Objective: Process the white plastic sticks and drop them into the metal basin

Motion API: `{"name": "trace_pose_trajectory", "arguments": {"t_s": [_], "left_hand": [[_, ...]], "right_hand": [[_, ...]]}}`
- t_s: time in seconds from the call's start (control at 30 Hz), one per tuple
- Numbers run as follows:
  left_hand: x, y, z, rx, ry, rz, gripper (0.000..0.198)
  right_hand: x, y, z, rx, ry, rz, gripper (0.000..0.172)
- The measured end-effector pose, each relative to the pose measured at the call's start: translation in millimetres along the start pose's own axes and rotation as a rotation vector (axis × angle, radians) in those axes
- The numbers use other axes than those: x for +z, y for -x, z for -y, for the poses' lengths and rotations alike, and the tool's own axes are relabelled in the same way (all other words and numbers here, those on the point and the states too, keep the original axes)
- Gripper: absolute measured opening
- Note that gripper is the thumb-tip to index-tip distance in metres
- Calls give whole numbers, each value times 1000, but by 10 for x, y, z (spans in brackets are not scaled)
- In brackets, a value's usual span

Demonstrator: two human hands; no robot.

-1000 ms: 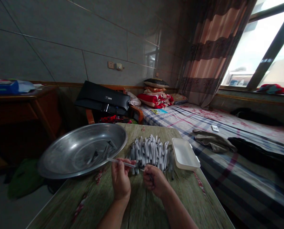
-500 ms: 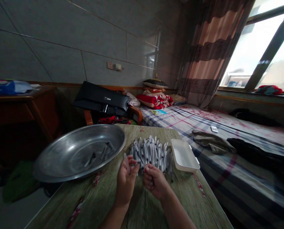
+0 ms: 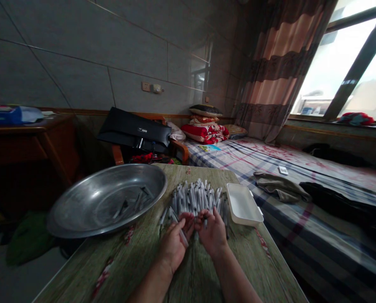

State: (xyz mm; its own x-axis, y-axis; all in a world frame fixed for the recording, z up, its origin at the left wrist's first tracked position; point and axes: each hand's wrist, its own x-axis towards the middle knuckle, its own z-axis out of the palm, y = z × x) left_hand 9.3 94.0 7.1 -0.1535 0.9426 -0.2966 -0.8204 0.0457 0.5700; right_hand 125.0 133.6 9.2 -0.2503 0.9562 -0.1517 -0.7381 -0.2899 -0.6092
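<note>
A heap of slim translucent pens (image 3: pixel 192 198) with dark ends lies on the table in front of me. My left hand (image 3: pixel 173 244) is closed around a clear pen barrel (image 3: pixel 183 238), which slants across the fingers. Close beside it, my right hand (image 3: pixel 213 233) has its fingers curled at the near edge of the heap, palm turned partly up. A small dark piece shows at those fingertips, too small to name. The two hands' fingertips almost meet. One loose pen (image 3: pixel 163 216) lies at the heap's left side.
A wide metal basin (image 3: pixel 90 189) with several dark and clear pieces stands on the left, overhanging the wood-patterned table (image 3: pixel 144 269). To the right of the heap is a white plastic box (image 3: pixel 244 206). A bed (image 3: pixel 238 155) adjoins the table's right side.
My left hand has moved right and slightly down, tilting the barrel inward. My right hand has turned from a downward fist to a more upturned palm and shifted slightly right.
</note>
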Motion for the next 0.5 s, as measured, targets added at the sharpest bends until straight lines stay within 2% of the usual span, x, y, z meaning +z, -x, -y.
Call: {"name": "trace_pose_trajectory", "arguments": {"t_s": [0.13, 0.23, 0.37, 0.5], "left_hand": [[-21, -10, 107, -164, 56, 31, 19], [3, 2, 137, -268, 84, 87, 20], [63, 9, 141, -314, 149, 44, 22], [45, -15, 168, -339, 186, 7, 21]], "right_hand": [[29, 0, -38, -179, 145, -78, 46], [32, 23, -146, -261, 285, -100, 48], [50, 99, -272, -287, 454, -69, 53], [49, 140, -279, -290, 472, -43, 56]]}}
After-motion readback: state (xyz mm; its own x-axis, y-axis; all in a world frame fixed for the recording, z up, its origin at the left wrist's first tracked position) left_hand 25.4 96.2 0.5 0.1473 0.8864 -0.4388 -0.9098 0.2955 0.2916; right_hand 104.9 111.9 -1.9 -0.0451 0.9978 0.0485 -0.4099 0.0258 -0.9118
